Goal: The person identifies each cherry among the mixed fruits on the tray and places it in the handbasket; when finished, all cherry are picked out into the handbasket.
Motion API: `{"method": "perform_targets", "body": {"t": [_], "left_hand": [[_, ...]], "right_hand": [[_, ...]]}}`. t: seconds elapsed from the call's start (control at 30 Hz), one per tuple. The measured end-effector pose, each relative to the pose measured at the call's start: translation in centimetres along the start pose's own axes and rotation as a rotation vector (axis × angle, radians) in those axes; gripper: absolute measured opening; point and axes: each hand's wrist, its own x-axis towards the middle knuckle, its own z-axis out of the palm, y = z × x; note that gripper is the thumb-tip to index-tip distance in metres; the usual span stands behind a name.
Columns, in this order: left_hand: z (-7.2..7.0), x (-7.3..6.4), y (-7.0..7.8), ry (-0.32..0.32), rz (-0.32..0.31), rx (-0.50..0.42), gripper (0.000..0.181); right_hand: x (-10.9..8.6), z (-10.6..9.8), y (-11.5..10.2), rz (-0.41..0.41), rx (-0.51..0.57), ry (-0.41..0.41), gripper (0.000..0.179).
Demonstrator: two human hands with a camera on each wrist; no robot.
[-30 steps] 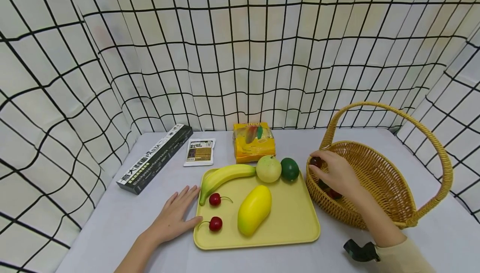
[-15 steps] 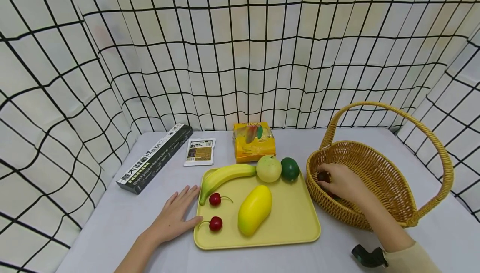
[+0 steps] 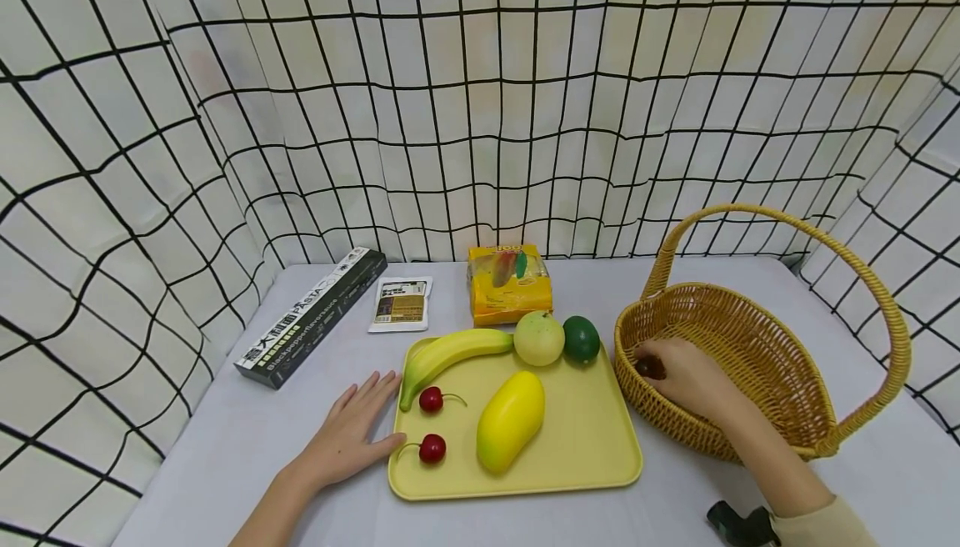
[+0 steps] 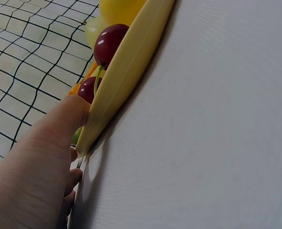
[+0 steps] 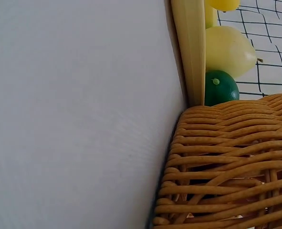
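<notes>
where basket walls [image 3: 738, 326] ring it, the right hand [image 3: 688, 373] pinches a dark fruit [image 3: 651, 367], left hand [image 3: 347, 434] spread at the tray [image 3: 588, 430].

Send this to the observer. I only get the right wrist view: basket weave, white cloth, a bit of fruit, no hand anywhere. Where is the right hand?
Observer: The right hand is down inside the basket, toward its left side.
Operator: And what are its fingers on?
Observer: A dark round thing, too covered to name for sure.
Operator: Got it. What about the other one?
Observer: The left hand touches the left rim of the tray, the side away from the basket.
</notes>
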Motion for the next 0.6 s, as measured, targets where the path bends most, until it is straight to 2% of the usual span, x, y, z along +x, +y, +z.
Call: {"method": "perform_targets", "body": {"t": [0.17, 0.6], "left_hand": [[0.02, 0.0, -0.01, -0.008, -0.008, 0.001, 0.081], [0.04, -0.02, -0.02, -0.006, -0.005, 0.006, 0.08]], "right_hand": [[-0.16, 0.24, 0.1, -0.025, 0.003, -0.002, 0.022], [-0.24, 0.37, 0.3, -0.076, 0.033, -0.081, 0.016]]}}
